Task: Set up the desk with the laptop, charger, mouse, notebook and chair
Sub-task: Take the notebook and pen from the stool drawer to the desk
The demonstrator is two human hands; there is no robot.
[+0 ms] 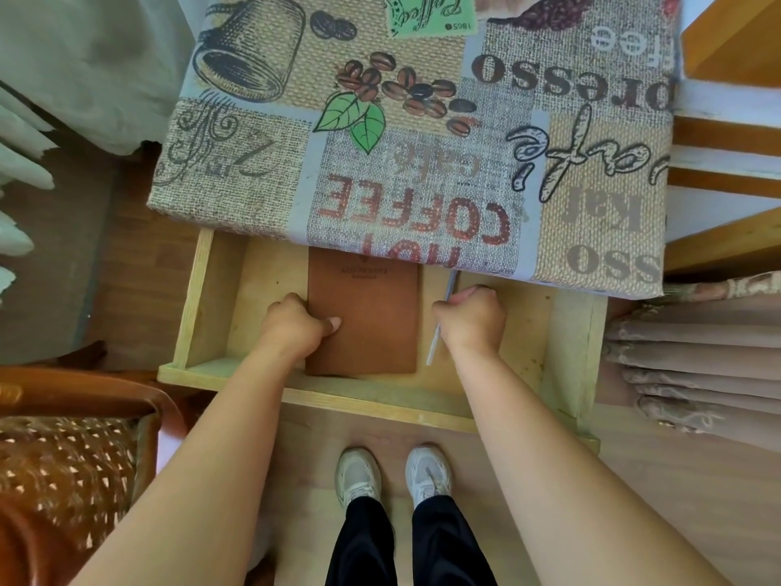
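Notebook [367,319], brown, lies in the open drawer [211,298]; left hand [296,325] grips its nine-o'clock edge, right hand [471,317] at three o'clock clasps a pen [435,342].

Bare forearms with no sleeves, black trousers [405,543], pale grey-white lace-up trainers [358,473]

What you can't make out from the head camera

The notebook [372,323] has its far end tucked under the tablecloth [422,141], and you can't read its small cover lettering. Your left hand [296,327] covers its left edge; the fingertips are out of sight. Your right hand [473,319] hides the middle of the pen [435,344], and its top end runs under the cloth. The drawer [380,406] back is hidden under the desk. The chair [72,458] at lower left is cut by the frame edge.
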